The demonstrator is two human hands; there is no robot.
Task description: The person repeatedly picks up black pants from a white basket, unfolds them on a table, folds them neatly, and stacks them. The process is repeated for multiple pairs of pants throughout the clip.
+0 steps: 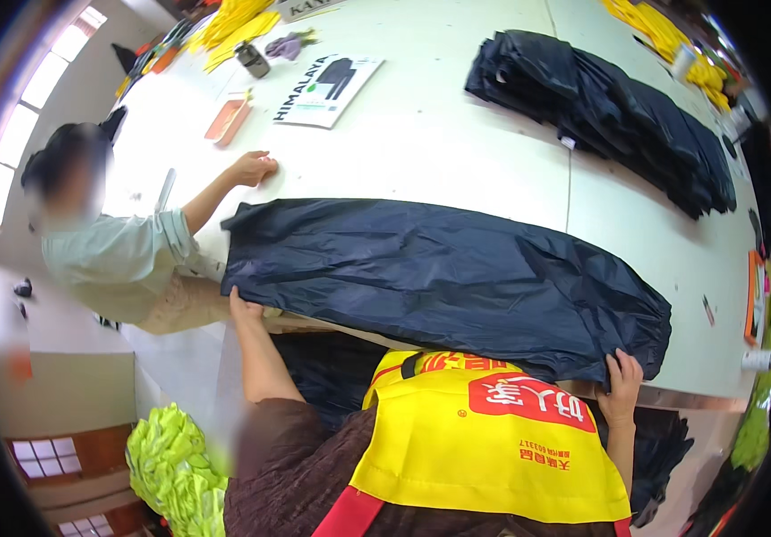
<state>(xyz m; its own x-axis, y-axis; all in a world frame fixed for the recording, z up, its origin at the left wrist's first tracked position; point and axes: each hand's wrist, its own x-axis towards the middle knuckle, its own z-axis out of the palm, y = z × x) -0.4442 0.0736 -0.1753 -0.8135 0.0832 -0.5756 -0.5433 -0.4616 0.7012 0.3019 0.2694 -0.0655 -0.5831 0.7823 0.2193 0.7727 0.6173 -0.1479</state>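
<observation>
Nearest, we list one yellow apron (484, 461) with red panels, worn by the person; beyond it, two bare hands at the near edge of one dark navy garment (421, 259).

Right hand (620, 385): fingers bent and slightly apart, tips over the garment's near edge, just short of its gathered right end; thumb hidden, so we cannot tell whether cloth is pinched.

Left hand (245, 306): fingers close together at the garment's near left corner, touching it; we cannot tell whether they pinch the cloth or only rest against it.

Garment, principal item: laid long and narrow along the near side of the white table (421, 161); long axis running left to right, slanting nearer to the body at the right; its bulk lies away from the body, beyond both sets of fingers; neither hand is nearer, each touching its own end, and the far edge we find well apart from both.

Beyond the garment's left end, a co-worker's hand (255, 168), fingers curled, apart from the cloth; farther, one orange tray (228, 119); one white printed packet (327, 94); at far right, one stack of dark garments (596, 107); farthest, one dark jar (251, 60) and yellow cloth (233, 27).
</observation>
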